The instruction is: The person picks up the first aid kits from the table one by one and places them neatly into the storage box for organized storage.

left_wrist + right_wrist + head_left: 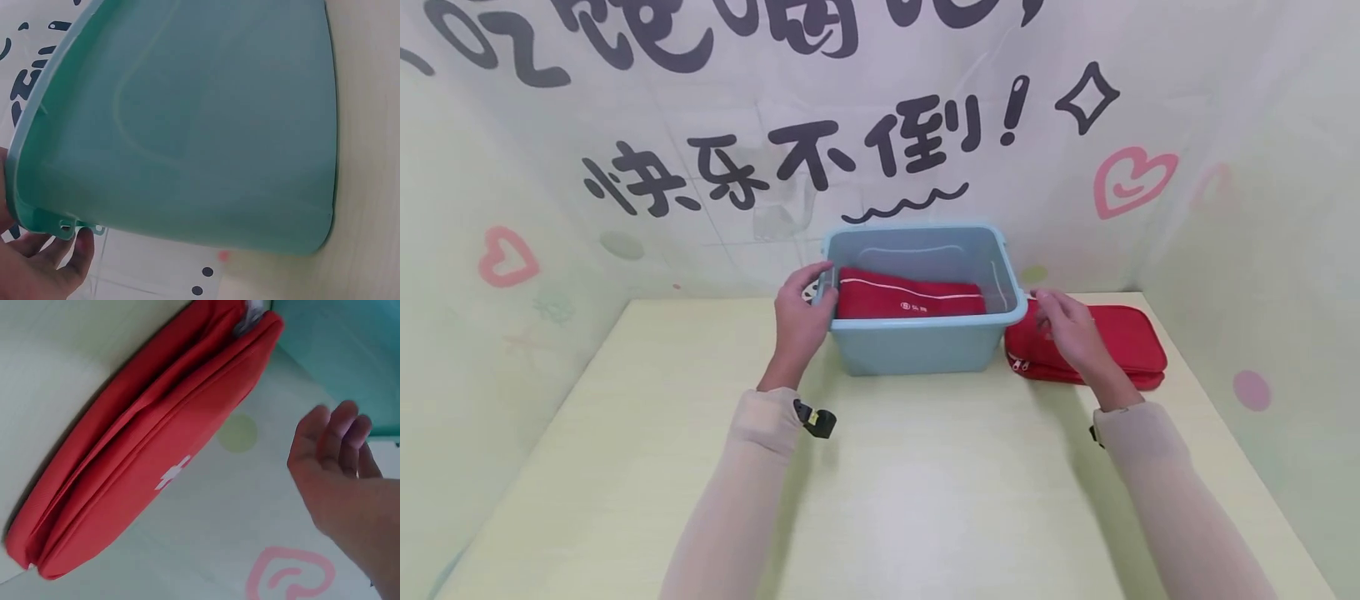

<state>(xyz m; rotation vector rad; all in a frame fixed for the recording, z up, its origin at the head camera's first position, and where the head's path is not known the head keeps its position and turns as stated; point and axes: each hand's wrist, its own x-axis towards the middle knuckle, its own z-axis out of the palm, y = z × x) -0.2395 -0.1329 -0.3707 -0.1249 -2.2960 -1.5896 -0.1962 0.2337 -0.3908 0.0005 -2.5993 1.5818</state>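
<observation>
A light blue plastic bin (917, 348) stands at the back of the table. Inside it lies a red fabric item (887, 300) with a white stripe and small white print. My left hand (803, 312) grips the bin's left rim, fingers outside near the handle loop. My right hand (1067, 329) is at the bin's right rim with loosely curled fingers (340, 434), holding nothing. Below and beside it, a red zipped pouch (1123, 337) lies flat on the table. The right wrist view shows a white cross (172, 472) on this pouch.
A pale table (910, 483) carries the bin and pouch. Close behind the bin hangs a white printed sheet (700, 250) with dark lettering, and similar sheets close off both sides. A small black device (816, 419) sits on my left wrist.
</observation>
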